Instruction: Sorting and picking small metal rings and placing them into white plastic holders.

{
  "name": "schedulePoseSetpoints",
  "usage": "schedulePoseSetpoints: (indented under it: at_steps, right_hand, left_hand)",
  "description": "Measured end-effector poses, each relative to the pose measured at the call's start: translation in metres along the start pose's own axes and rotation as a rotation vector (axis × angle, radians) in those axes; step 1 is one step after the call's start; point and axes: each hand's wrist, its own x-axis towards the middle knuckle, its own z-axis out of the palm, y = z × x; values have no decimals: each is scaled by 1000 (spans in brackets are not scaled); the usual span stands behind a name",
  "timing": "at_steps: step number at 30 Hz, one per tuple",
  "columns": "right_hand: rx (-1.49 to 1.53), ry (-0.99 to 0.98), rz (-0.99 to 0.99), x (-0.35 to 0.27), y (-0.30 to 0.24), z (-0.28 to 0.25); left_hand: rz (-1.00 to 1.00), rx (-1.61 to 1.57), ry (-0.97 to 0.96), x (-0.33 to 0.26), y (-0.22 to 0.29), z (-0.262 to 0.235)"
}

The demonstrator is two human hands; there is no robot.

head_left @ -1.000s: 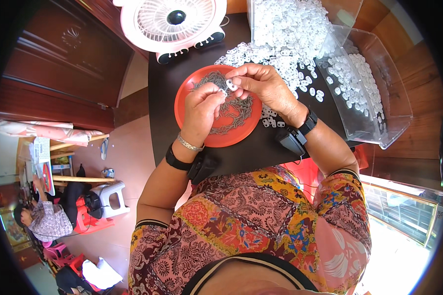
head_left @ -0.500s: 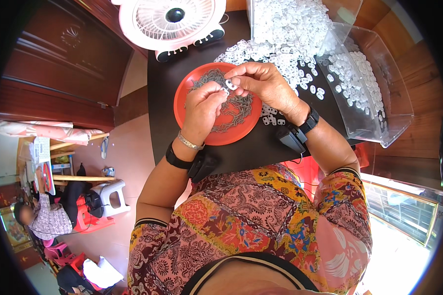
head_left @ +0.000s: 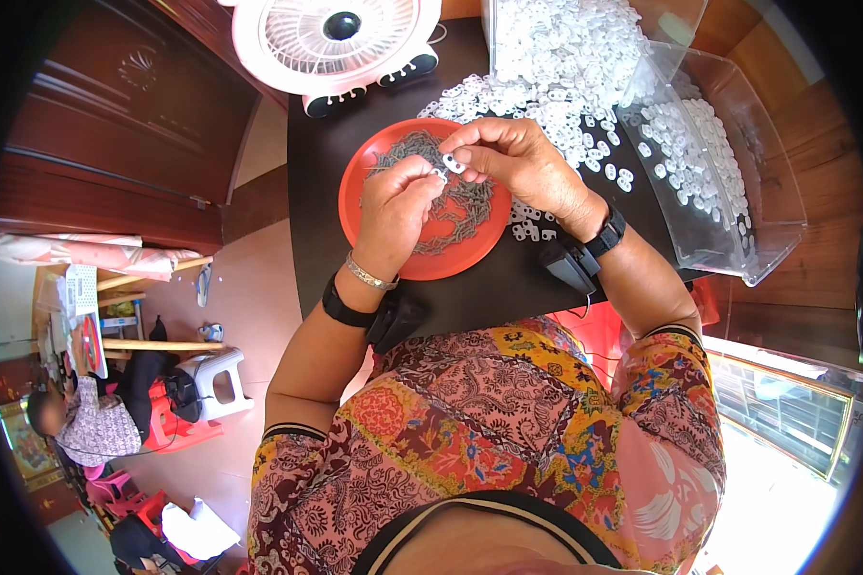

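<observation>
Over a round orange-red plate [head_left: 355, 213] my two hands meet, fingertips nearly touching. My right hand [head_left: 520, 165] pinches a small white oval plastic piece with two dark holes [head_left: 453, 163]. Between thumb and fingers of my left hand [head_left: 398, 209] is a small whitish piece [head_left: 439, 176], partly hidden by the fingertips; its exact kind I cannot make out. Many thin grey pieces, like short cords or pins, lie heaped [head_left: 465, 206] in the plate. A few white pieces [head_left: 529, 222] rest beside the plate, below my right wrist.
A large pile of white oval pieces [head_left: 556, 105] spreads over the dark table [head_left: 316, 182], spilling from a clear bin. Another clear plastic bin [head_left: 772, 230] holds more at the right. A pink-and-white fan [head_left: 340, 27] stands at the far left. Another person [head_left: 96, 417] sits in the left background.
Hardly anything differs. My right fingers have shifted slightly, and the white oval piece shows a little more plainly. The plate sits marginally higher in view.
</observation>
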Motion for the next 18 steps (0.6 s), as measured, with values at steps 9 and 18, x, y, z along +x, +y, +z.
schedulePoseSetpoints:
  at_steps: [9, 18]
  right_hand:
    - [-36, -22, -14, 0, -2, 2]
    - [-62, -86, -20, 0, -1, 2]
  left_hand:
    - [17, 58, -6, -2, 1, 0]
    - [77, 130, -40, -2, -3, -2]
